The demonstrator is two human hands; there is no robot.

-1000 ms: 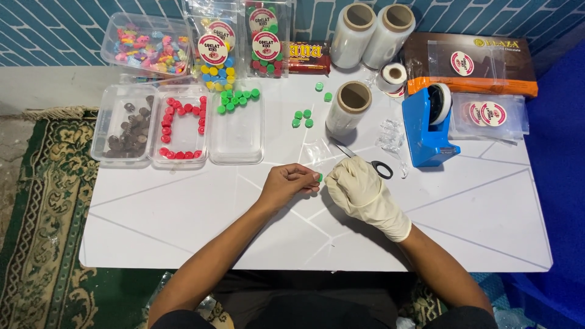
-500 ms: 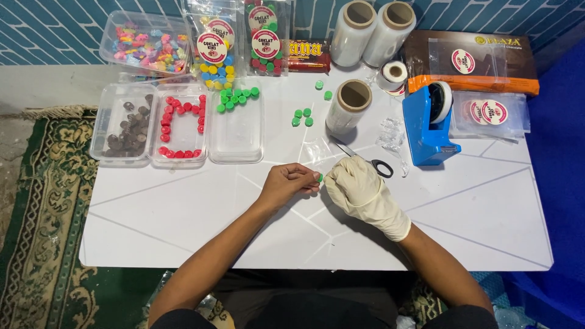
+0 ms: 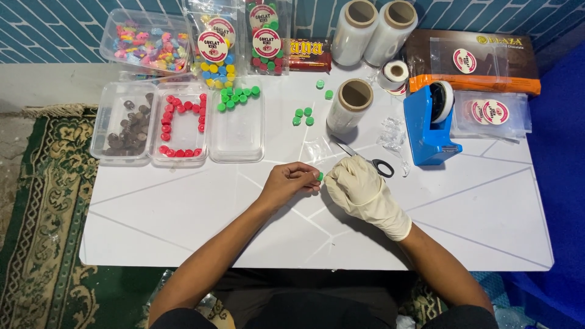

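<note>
Left hand [image 3: 287,183]: bare, fingers pinched on a small green piece [image 3: 320,176] at the fingertips.
Right hand [image 3: 359,189]: gloved in cream latex, curled beside the left; grip cannot be told.
Green piece: held just above the white table [image 3: 183,213], between both hands.
Scissors [image 3: 375,164]: partly hidden behind the right hand.
Trays: 3 clear tubs [image 3: 177,122] at upper left.
Tape dispenser [image 3: 429,125]: blue, right of centre.

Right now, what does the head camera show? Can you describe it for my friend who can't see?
A person's bare left hand and white-gloved right hand meet over a white table, pinching a small green piece. Behind them sit clear trays of brown, red and green pieces, rolls of clear wrap, a blue tape dispenser and scissors.
</note>
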